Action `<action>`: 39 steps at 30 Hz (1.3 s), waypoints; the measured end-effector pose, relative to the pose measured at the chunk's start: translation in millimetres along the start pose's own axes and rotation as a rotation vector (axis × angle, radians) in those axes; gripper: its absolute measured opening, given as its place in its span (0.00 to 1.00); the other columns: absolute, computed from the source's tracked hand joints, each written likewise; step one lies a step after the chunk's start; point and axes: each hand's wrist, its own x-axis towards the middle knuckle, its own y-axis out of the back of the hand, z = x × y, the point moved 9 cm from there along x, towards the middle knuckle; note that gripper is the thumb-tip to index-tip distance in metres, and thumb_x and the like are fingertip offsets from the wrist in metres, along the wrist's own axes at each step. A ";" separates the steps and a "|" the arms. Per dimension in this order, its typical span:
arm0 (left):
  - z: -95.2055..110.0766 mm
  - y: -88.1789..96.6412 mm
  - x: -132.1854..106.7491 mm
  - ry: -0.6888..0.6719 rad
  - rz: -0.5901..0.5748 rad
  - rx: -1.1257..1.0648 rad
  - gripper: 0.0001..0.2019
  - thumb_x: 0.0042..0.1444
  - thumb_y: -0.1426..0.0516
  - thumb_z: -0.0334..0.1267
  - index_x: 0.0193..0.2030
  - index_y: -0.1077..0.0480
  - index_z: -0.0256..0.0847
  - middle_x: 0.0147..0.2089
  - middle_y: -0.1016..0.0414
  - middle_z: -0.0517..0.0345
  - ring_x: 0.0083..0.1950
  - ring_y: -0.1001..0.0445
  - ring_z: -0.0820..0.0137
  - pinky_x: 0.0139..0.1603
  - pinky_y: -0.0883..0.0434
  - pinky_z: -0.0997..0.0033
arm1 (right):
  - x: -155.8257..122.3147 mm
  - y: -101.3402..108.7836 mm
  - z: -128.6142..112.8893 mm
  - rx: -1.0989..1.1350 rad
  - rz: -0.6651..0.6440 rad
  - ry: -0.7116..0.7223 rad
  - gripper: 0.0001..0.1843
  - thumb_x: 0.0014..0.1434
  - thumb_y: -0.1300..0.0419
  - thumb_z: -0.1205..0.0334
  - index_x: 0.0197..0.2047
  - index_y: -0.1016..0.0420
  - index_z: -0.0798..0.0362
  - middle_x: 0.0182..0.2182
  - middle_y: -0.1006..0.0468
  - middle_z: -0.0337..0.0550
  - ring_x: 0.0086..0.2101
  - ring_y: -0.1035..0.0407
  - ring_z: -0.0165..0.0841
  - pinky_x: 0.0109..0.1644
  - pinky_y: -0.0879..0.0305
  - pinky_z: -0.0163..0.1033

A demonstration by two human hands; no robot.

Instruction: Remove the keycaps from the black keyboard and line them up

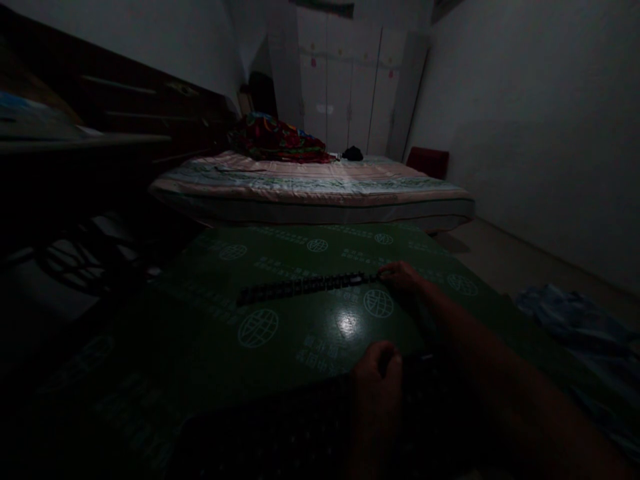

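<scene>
The room is very dim. A long dark row of small pieces (305, 287) lies across a green table top (260, 327) printed with globe marks. My right hand (400, 277) reaches out to the right end of that row, fingers pinched at the last piece. My left hand (377, 377) sits near the table's front edge, curled closed over a dark object (300, 427) that I cannot make out; whether it holds anything is hidden.
A bed (315, 190) with a striped sheet stands beyond the table, a colourful bundle (277, 139) at its head. White wardrobe doors (350, 87) fill the far wall. Dark furniture (100, 133) lines the left. Blue cloth (575, 320) lies on the floor at right.
</scene>
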 end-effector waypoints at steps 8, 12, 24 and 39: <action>-0.1 -0.1 0.4 -0.036 0.010 -0.005 0.07 0.48 0.46 0.37 0.32 0.29 0.39 0.32 0.24 0.57 0.36 0.26 0.67 0.38 0.32 0.70 | -16.5 34.2 -13.4 -0.026 0.240 -0.019 0.22 0.57 0.52 0.50 0.27 0.25 0.55 0.17 0.31 0.39 0.20 0.37 0.29 0.25 0.43 0.32; 4.9 -0.8 2.9 -0.074 0.014 0.017 0.07 0.47 0.46 0.36 0.31 0.29 0.39 0.31 0.24 0.58 0.35 0.26 0.67 0.39 0.32 0.70 | -52.9 75.8 -29.1 -0.021 0.392 -0.052 0.33 0.60 0.66 0.43 0.38 0.26 0.55 0.22 0.27 0.42 0.23 0.33 0.30 0.28 0.39 0.34; 12.3 -4.9 8.9 -0.194 0.011 0.083 0.08 0.47 0.45 0.40 0.31 0.29 0.39 0.31 0.25 0.58 0.34 0.27 0.68 0.38 0.33 0.70 | -223.9 74.8 -50.5 0.269 0.504 -0.150 0.25 0.51 0.47 0.40 0.30 0.27 0.57 0.16 0.29 0.39 0.16 0.37 0.28 0.20 0.43 0.32; 18.5 -8.4 7.2 -0.234 0.000 0.146 0.09 0.47 0.46 0.38 0.32 0.28 0.37 0.32 0.25 0.55 0.35 0.26 0.67 0.38 0.32 0.69 | -249.6 47.0 -53.1 0.316 0.380 -0.190 0.15 0.47 0.42 0.51 0.30 0.24 0.56 0.22 0.25 0.41 0.22 0.34 0.29 0.21 0.42 0.31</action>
